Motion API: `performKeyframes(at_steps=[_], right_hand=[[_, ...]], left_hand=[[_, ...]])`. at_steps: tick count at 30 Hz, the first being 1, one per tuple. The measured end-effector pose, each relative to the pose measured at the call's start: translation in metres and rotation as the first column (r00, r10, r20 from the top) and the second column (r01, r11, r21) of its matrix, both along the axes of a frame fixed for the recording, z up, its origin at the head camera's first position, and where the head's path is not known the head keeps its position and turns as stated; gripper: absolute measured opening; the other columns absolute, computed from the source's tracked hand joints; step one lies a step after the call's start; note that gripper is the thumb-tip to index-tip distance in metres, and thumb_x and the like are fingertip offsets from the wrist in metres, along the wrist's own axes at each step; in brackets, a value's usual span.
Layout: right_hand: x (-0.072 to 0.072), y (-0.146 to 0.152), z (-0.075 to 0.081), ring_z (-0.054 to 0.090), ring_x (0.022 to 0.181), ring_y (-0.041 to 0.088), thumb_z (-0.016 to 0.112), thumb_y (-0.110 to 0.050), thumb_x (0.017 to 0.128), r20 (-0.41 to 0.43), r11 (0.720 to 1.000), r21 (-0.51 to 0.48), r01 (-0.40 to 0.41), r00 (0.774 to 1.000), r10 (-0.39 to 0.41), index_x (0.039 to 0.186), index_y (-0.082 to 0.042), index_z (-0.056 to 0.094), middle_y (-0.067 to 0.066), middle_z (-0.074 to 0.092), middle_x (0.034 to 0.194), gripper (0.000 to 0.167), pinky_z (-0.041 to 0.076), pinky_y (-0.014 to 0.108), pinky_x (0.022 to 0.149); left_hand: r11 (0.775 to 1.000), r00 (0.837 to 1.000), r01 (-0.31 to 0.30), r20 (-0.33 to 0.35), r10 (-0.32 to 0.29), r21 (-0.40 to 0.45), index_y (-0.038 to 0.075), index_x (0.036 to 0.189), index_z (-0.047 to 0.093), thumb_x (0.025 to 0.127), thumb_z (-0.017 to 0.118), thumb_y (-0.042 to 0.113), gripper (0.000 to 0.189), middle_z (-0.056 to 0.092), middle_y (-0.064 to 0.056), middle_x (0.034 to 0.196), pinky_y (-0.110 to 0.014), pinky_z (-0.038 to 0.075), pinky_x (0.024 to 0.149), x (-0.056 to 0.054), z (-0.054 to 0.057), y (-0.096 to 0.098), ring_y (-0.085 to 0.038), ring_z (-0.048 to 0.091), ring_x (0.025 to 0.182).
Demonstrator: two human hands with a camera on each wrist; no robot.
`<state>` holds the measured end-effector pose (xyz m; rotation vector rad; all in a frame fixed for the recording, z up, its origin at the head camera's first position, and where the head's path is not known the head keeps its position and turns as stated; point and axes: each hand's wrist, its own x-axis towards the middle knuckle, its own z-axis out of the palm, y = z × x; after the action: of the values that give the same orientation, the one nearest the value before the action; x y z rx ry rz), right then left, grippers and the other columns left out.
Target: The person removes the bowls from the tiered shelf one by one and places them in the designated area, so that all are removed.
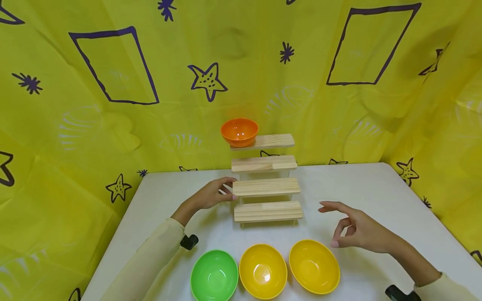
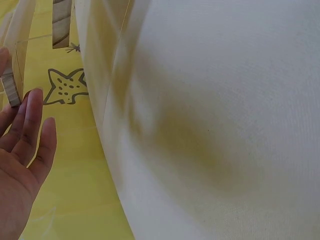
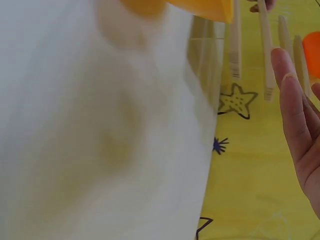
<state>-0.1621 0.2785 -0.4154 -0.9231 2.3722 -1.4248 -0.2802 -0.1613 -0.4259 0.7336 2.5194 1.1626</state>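
Observation:
A stepped wooden stand, with several pale planks on clear supports, stands mid-table. My left hand holds the left end of its second plank from the bottom, thumb and fingers on either side; the left wrist view shows the hand at the plank end. On the left of the top plank sits an orange bowl. To the stand's right, my right hand hovers with loosely bent fingers, holding nothing. Nearest it is a yellow bowl; another yellow bowl and a green bowl line up leftward.
The white table carries the stand and the front row of bowls. A yellow sheet printed with starfish and frames hangs behind the table and along both sides, close behind the orange bowl.

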Motion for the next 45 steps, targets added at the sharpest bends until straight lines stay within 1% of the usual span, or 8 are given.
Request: performKeyframes(at_steps=[5, 11, 14, 21, 32, 36, 39, 45], right_hand=[[-0.017, -0.008, 0.013, 0.069, 0.069, 0.016, 0.077, -0.004, 0.087, -0.045, 0.999, 0.003, 0.049, 0.998, -0.049, 0.151, -0.012, 0.039, -0.017, 0.053, 0.135, 0.075, 0.057, 0.031, 0.057], [-0.039, -0.023, 0.03, 0.069, 0.067, 0.017, 0.076, -0.011, 0.09, -0.061, 0.991, 0.034, 0.128, 0.99, -0.126, 0.148, -0.013, 0.042, 0.012, 0.054, 0.137, 0.068, 0.056, 0.03, 0.065], [-0.049, -0.031, 0.039, 0.069, 0.067, 0.019, 0.075, -0.014, 0.091, -0.051, 0.987, 0.038, 0.155, 0.987, -0.153, 0.147, -0.012, 0.042, 0.018, 0.054, 0.137, 0.066, 0.054, 0.03, 0.064], [-0.069, -0.044, 0.053, 0.071, 0.074, 0.023, 0.073, -0.018, 0.093, -0.022, 0.984, 0.034, 0.176, 0.984, -0.175, 0.147, -0.013, 0.041, 0.014, 0.054, 0.138, 0.063, 0.056, 0.034, 0.064], [-0.095, -0.064, 0.068, 0.071, 0.082, 0.028, 0.072, -0.022, 0.094, 0.032, 0.989, 0.029, 0.148, 0.988, -0.149, 0.15, -0.012, 0.039, 0.015, 0.052, 0.144, 0.066, 0.056, 0.036, 0.067], [-0.106, -0.072, 0.073, 0.07, 0.086, 0.036, 0.071, -0.022, 0.095, 0.057, 0.988, 0.01, 0.157, 0.986, -0.157, 0.15, -0.014, 0.04, 0.016, 0.051, 0.145, 0.064, 0.057, 0.036, 0.068], [-0.114, -0.078, 0.077, 0.069, 0.088, 0.039, 0.07, -0.022, 0.096, 0.07, 0.987, -0.005, 0.159, 0.985, -0.158, 0.15, -0.012, 0.038, 0.018, 0.05, 0.145, 0.064, 0.057, 0.035, 0.068], [-0.129, -0.089, 0.082, 0.071, 0.084, 0.026, 0.068, -0.025, 0.097, 0.123, 0.985, -0.024, 0.169, 0.979, -0.165, 0.152, -0.01, 0.035, 0.018, 0.048, 0.147, 0.066, 0.057, 0.035, 0.07]], left_hand=[[1.0, 1.0, -0.002, -0.003, 0.002, -0.012, 0.007, 0.148, 0.046, 0.095, 0.072, 0.028, 0.063, 0.059, -0.013, 0.135, -0.036, 0.055, 0.089, 0.001, 0.002, 0.001, -0.025, 0.063, 0.114], [1.0, 1.0, -0.002, -0.006, 0.002, -0.013, 0.008, 0.147, 0.047, 0.095, 0.072, 0.028, 0.062, 0.059, -0.012, 0.134, -0.035, 0.055, 0.088, 0.0, 0.002, 0.001, -0.025, 0.063, 0.114], [1.0, 1.0, 0.0, -0.009, 0.0, -0.012, 0.007, 0.147, 0.047, 0.095, 0.072, 0.028, 0.061, 0.059, -0.013, 0.134, -0.035, 0.055, 0.087, 0.0, 0.001, 0.001, -0.026, 0.063, 0.114], [1.0, 1.0, 0.003, -0.001, -0.003, -0.005, 0.007, 0.146, 0.048, 0.096, 0.071, 0.025, 0.058, 0.059, -0.014, 0.134, -0.034, 0.055, 0.085, 0.001, 0.001, 0.0, -0.026, 0.063, 0.113], [1.0, 1.0, 0.003, -0.007, -0.003, 0.0, 0.007, 0.146, 0.049, 0.095, 0.071, 0.026, 0.058, 0.06, -0.014, 0.133, -0.034, 0.055, 0.086, 0.001, 0.001, 0.001, -0.026, 0.063, 0.113], [1.0, 1.0, 0.001, -0.009, -0.001, -0.002, 0.007, 0.146, 0.049, 0.095, 0.071, 0.026, 0.059, 0.06, -0.014, 0.133, -0.033, 0.055, 0.085, 0.0, 0.0, 0.001, -0.026, 0.063, 0.112], [1.0, 1.0, 0.002, -0.004, -0.002, 0.003, 0.006, 0.146, 0.048, 0.095, 0.071, 0.026, 0.059, 0.059, -0.014, 0.133, -0.034, 0.055, 0.085, 0.0, 0.0, 0.001, -0.026, 0.063, 0.112], [1.0, 1.0, 0.003, -0.007, -0.003, 0.005, 0.005, 0.146, 0.048, 0.095, 0.071, 0.025, 0.059, 0.059, -0.015, 0.132, -0.032, 0.055, 0.085, 0.0, 0.0, 0.001, -0.026, 0.063, 0.112]])
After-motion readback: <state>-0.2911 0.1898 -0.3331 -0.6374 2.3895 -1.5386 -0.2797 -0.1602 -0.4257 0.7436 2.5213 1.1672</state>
